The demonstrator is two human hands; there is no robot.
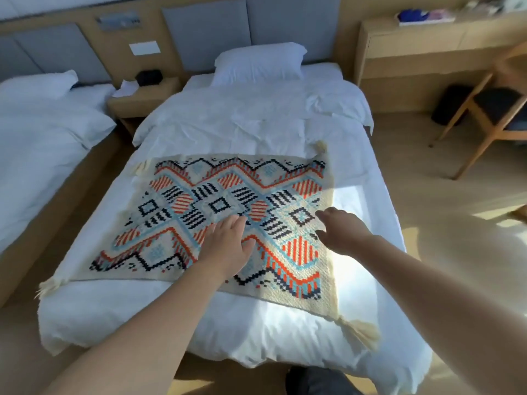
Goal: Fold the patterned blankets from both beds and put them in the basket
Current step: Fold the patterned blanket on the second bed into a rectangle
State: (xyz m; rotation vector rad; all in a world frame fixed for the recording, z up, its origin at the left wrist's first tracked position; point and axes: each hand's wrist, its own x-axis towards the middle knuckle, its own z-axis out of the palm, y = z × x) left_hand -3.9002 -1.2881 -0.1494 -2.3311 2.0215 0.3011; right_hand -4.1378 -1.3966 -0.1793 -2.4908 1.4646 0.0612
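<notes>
A patterned blanket (182, 212) in cream, orange, light blue and black lies spread flat across the foot half of the near bed (256, 118), with tassels at its corners. My left hand (228, 246) reaches out over the middle of the blanket, fingers straight, palm down, holding nothing. My right hand (340, 230) hovers over the blanket's right part with fingers loosely bent and nothing in them. No basket is in view.
A second bed (42, 138) with white bedding stands at the left, no patterned blanket visible on it. A nightstand (142, 95) sits between the beds. A wooden chair (493, 109) and desk (427, 47) stand at the right. Bare floor runs along the bed's right side.
</notes>
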